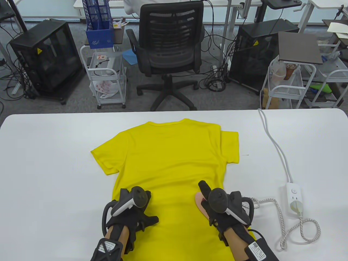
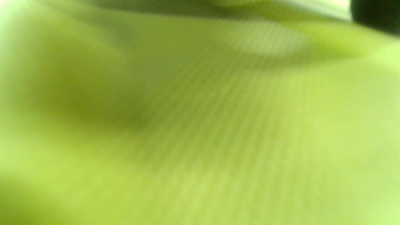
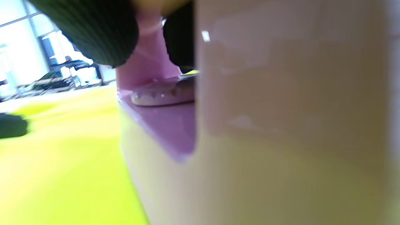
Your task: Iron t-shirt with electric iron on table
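Observation:
A yellow t-shirt (image 1: 168, 160) lies flat on the white table (image 1: 49, 163), collar away from me. My right hand (image 1: 217, 206) grips the handle of a pink electric iron (image 1: 200, 202), which sits on the shirt's lower right part; most of the iron is hidden under the hand. The right wrist view shows the iron's pink body (image 3: 162, 118) close up with gloved fingers (image 3: 93, 34) on it. My left hand (image 1: 136, 209) rests palm down on the shirt's lower left part. The left wrist view shows only blurred yellow fabric (image 2: 200, 125).
A white power strip (image 1: 294, 199) lies at the right, its white cable (image 1: 274, 144) running to the table's far edge. The iron's braided cord (image 1: 282, 220) loops beside it. An office chair (image 1: 171, 51) and carts stand beyond the table.

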A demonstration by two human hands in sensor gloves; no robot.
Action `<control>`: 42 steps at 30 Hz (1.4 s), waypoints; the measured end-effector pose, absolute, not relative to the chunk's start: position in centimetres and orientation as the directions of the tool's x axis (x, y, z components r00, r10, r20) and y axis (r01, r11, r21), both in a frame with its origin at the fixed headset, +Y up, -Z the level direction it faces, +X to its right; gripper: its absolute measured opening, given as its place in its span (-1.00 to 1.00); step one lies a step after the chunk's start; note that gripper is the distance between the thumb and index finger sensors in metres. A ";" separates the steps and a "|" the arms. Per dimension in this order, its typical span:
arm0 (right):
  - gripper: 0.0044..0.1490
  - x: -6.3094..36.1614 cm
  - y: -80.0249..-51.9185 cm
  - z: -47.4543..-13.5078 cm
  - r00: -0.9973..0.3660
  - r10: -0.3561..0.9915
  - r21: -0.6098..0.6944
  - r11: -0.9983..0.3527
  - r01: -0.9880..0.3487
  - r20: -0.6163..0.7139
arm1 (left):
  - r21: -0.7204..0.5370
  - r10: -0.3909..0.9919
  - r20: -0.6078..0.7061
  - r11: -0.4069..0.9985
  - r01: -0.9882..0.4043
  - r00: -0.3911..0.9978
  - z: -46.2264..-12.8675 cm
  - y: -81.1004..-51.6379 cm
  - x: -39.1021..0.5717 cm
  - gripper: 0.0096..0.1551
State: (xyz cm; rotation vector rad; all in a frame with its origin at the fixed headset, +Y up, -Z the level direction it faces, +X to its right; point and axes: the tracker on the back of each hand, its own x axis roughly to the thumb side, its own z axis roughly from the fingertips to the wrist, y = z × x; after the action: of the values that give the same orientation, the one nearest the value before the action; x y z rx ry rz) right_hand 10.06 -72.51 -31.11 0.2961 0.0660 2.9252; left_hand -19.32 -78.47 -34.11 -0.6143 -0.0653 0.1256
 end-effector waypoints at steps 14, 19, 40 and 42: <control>-0.15 10.7 -72.5 -31.2 -0.986 0.087 -0.037 -0.995 -0.093 0.142 | -0.588 0.135 0.021 0.803 -0.097 0.991 -34.1 -78.5 -19.4 0.25; -0.16 13.2 -72.4 -31.7 -0.972 0.225 -0.010 -0.974 -0.226 0.072 | -0.589 0.132 0.025 0.803 -0.092 0.991 -34.1 -78.5 -19.3 0.25; -0.16 13.4 -72.4 -31.7 -0.964 0.256 -0.009 -0.966 -0.257 0.075 | -0.593 0.132 0.027 0.800 -0.090 0.991 -34.1 -78.5 -19.3 0.25; -0.16 12.1 -72.4 -31.3 -0.961 0.247 0.036 -0.969 -0.245 0.121 | -0.594 0.136 0.027 0.799 -0.093 0.990 -34.1 -78.5 -19.3 0.25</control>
State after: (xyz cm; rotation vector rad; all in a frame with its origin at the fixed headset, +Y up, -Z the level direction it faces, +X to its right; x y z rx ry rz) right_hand 12.07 -72.42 -31.29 0.1820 0.0296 2.8866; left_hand -19.34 -78.48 -34.12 -0.6331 -0.0691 0.1230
